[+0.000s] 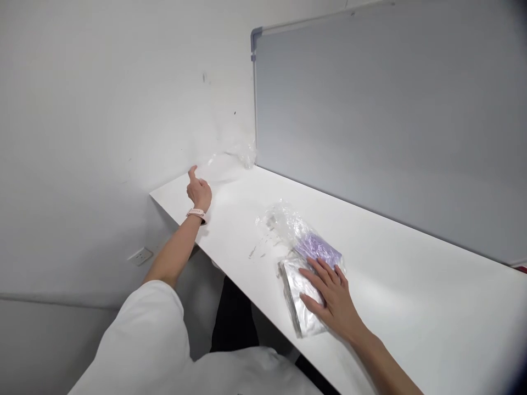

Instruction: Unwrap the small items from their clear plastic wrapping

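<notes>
My left hand (199, 190) is stretched toward the far left end of the white table (242, 206), with one finger extended and the others partly curled; nothing shows in its grasp. Beyond it, a crumpled clear plastic bag (245, 154) is in the corner by the wall. My right hand (335, 299) rests, fingers spread, over a stack of flat silvery plastic-wrapped packs (300, 299), hiding part of it. Its fingertips reach the edge of a purple packet (319, 248) inside clear plastic wrapping (286, 219), which lies just behind the stack.
A large grey-white board (382, 120) stands upright along the table's back edge. White wall (102, 109) borders the left end, with a power socket (140, 256) low on it. A small red thing (522, 269) shows at the far right edge.
</notes>
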`<state>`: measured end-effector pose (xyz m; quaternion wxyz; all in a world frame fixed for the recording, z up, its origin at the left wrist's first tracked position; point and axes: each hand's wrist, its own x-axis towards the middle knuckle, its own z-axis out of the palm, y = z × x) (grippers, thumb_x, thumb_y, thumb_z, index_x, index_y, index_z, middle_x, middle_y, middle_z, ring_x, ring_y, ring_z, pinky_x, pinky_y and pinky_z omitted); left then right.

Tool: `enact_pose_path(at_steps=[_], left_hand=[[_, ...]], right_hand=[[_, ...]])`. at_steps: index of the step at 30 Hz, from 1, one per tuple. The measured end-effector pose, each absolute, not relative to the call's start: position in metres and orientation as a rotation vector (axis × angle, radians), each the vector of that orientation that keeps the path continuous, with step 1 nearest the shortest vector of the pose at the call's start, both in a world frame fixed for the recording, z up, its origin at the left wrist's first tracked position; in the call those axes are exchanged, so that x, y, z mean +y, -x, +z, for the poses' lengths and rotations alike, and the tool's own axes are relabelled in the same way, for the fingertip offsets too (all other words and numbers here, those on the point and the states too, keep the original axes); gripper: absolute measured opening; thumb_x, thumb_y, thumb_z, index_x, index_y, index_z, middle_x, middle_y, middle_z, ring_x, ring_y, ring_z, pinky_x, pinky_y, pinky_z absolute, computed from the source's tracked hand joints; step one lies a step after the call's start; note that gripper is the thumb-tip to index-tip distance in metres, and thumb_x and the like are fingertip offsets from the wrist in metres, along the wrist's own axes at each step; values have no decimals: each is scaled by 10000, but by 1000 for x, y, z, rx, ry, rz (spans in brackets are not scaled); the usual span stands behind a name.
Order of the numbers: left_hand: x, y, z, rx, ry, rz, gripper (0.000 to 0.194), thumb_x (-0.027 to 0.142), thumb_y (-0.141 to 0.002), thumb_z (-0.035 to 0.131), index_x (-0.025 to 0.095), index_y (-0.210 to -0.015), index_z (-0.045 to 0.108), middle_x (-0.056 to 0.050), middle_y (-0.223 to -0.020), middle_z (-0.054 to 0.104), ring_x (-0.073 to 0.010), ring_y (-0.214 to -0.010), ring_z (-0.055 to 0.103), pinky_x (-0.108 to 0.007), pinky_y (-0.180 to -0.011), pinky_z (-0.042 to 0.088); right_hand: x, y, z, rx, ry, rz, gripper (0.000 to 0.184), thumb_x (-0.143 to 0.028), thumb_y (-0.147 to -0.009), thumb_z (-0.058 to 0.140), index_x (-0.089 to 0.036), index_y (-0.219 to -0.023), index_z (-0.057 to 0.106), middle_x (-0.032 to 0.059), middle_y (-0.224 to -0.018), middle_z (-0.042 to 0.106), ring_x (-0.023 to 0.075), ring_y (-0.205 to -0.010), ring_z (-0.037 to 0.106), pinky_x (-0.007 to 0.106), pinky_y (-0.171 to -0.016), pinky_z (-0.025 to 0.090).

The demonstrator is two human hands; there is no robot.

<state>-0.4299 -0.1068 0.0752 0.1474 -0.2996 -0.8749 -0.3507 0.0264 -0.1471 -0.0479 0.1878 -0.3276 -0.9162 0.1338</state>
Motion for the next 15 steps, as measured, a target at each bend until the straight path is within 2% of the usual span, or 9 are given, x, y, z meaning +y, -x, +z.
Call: enact_pose_path(at_steps=[2, 5, 10, 12, 15], left_hand=[[-93, 446, 86, -2399, 789, -1130, 575, 45, -920, 280, 184, -1467, 386, -47, -833, 668, -205, -812, 628, -320, -809, 448], [-57, 474, 100, -2319, 677, -1273, 534, 53, -949, 230, 167, -1419, 457, -66, -940, 685, -191, -915, 632, -308, -873, 453], [30, 511, 79, -2382, 708, -1490, 451, 136, -1006, 274, 154, -1402, 490, -66, -1053, 691, -167, -1058, 629, -293, -964, 451], [70, 521, 56, -2445, 735, -1647, 430, 128, -1005, 307, 147, -1365, 541, -84, -1189, 677, -168, -1143, 608, -300, -1015, 436], [134, 531, 25, -2497, 760, -1884, 435, 83, -997, 305, 126, -1324, 590, -108, -1358, 610, -182, -1268, 551, -311, -1087, 401]], right_hand=[[-146, -26, -52, -2566, 907, 373, 593, -529, -900, 568, -550, -1470, 405, -86, -1581, 360, 345, -1465, 353, 637, -1176, 268], [-141, -24, -52, -2552, 890, 351, 698, -531, -853, 612, -617, -1481, 319, -113, -1563, 367, 362, -1431, 400, 662, -1124, 333], [-130, -23, -48, -2589, 857, 199, 784, -557, -794, 642, -586, -1503, 308, -63, -1520, 444, 380, -1354, 495, 650, -1035, 416], [-125, -24, -51, -2617, 810, 87, 788, -589, -786, 639, -538, -1514, 342, -29, -1494, 487, 365, -1324, 532, 612, -1065, 404], [-121, -25, -65, -2609, 742, -53, 726, -686, -815, 578, -467, -1492, 436, -3, -1458, 542, 308, -1327, 543, 517, -1201, 274]])
